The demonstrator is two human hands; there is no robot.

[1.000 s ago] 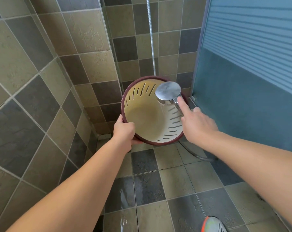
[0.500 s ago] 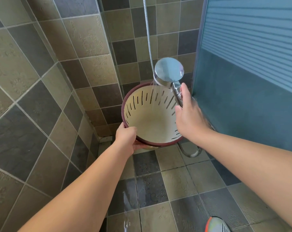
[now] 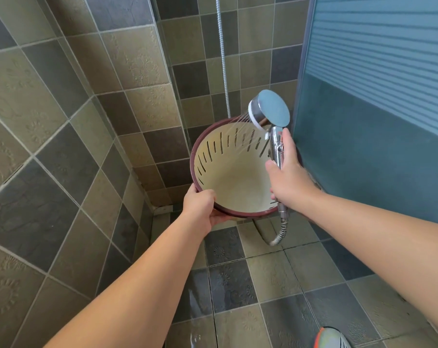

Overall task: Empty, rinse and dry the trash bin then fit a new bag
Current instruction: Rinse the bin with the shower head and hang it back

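Observation:
The trash bin (image 3: 235, 182) is round, cream inside with slotted walls and a dark red rim. It is tilted with its mouth toward me, held off the floor. My left hand (image 3: 200, 207) grips its near lower rim. My right hand (image 3: 288, 172) holds the chrome handle of a shower head (image 3: 269, 113) at the bin's upper right edge. Thin jets of water spray from the head down and left into the bin.
Tiled walls close in on the left and behind the bin. A frosted blue glass door (image 3: 376, 121) stands on the right. The metal shower hose (image 3: 279, 232) loops below my right hand and also hangs down the back wall. The floor tiles are wet. A shoe tip (image 3: 332, 339) shows at bottom right.
My right hand lifted the shower head from in front of the bin's mouth up to its upper right rim, and water now sprays inside. The bin shifted slightly right.

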